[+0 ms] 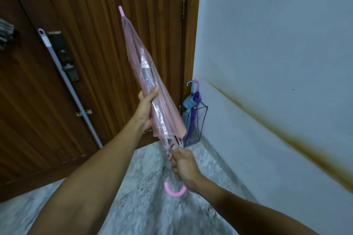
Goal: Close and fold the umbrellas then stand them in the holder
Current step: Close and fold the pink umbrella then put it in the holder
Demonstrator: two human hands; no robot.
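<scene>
A pink see-through umbrella (pixel 141 70) is closed and points up and away, its tip near the door. My left hand (pixel 146 108) wraps round the gathered canopy near its lower half. My right hand (pixel 183 166) grips the shaft just below the canopy, and the pink hooked handle (pixel 174 191) sticks out beneath it. In the corner stands a wire holder (pixel 201 120) with a blue umbrella (pixel 188 105) and a purple umbrella (pixel 195 101) upright in it.
A brown ribbed wooden door (pixel 86 44) fills the left and back, with a long pole (pixel 70 86) leaning on it. A pale wall (pixel 277 44) with a brown streak runs along the right. The floor (pixel 143 206) is grey speckled stone.
</scene>
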